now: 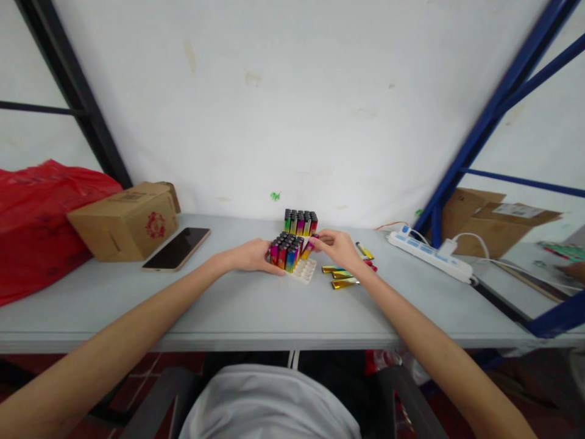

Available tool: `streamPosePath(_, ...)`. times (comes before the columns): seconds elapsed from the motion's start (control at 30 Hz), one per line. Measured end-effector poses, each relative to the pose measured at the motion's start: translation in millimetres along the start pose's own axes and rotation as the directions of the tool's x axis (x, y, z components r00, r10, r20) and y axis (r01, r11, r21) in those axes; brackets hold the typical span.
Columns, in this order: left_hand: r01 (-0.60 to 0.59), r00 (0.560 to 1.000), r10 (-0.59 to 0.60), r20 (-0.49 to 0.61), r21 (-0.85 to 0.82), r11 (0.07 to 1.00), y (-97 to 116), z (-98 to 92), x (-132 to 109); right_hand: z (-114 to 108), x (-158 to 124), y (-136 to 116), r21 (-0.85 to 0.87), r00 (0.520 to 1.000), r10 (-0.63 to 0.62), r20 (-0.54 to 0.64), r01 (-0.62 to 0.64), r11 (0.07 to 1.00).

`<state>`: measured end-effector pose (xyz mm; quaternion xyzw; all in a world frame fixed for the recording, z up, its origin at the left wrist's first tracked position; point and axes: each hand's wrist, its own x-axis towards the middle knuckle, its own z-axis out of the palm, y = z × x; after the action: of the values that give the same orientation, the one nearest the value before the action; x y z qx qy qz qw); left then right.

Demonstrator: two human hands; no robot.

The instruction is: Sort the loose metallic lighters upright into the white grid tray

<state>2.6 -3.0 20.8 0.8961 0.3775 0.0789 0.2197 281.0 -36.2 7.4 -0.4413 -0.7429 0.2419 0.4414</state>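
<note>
A pale tray point(303, 272) with rows of round sockets stands on the table, its left part filled with upright, black-topped lighters point(287, 251) in shiny rainbow colours. Bare sockets show at its right front. My left hand point(254, 255) is wrapped round the left side of this tray, thumb along the front and fingers partly hidden behind the lighters. Between the fingertips of my right hand point(337, 247) is one tilted purple-red lighter point(309, 246), just over the tray's right side. Several loose lighters point(343, 284) lie beside and beneath my right wrist.
Behind stands a second block of upright lighters point(300, 222). To the left are a phone point(177, 249), a cardboard box point(128, 221) and a red bag point(46, 225). A white power strip point(429, 255) with cables lies right, near a blue frame point(493, 122). Another person's hand point(574, 271) shows at far right.
</note>
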Motion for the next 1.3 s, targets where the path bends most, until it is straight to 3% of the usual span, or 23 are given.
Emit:
streamPosePath(0.17,-0.024,1.0,0.024,-0.013,0.01,1.0,-1,0.2,1,5,-1,-2,-0.179,0.995,-0.066,0.068,0.077,0.981)
streamPosePath(0.37,0.02,1.0,-0.02,0.007,0.012,1.0,1,-0.7,-1,4,1,-8,-0.257,0.974,-0.13,0.187,0.176,0.95)
streamPosePath(0.53,-0.037,0.999,0.038,0.016,-0.05,0.998,6,-2.5,-4,-37,3,-1,-0.429,0.984,-0.107,0.144,0.159,0.889)
streamPosePath(0.7,-0.02,1.0,0.021,0.019,-0.046,0.999,4,-2.2,-3,-89,0,19,-0.67,0.98,0.025,0.197,0.116,0.733)
streamPosePath(0.83,-0.01,1.0,0.01,0.009,-0.045,0.999,2,-1.3,-2,-102,-6,22,-0.56,0.914,0.156,0.375,0.089,0.824)
streamPosePath(0.97,-0.021,1.0,0.022,0.006,-0.048,0.999,4,-1.6,-3,-89,-8,19,-0.477,0.868,0.194,0.456,0.055,0.877)
streamPosePath(1.17,-0.003,1.0,0.003,0.004,-0.063,0.998,4,-1.4,-3,-74,-5,18,-0.404,0.913,0.142,0.382,0.027,0.915)
streamPosePath(1.3,-0.011,1.0,0.012,0.015,-0.072,0.997,3,-1.1,-2,-72,-4,7,-0.129,0.954,0.083,0.288,-0.047,0.991)
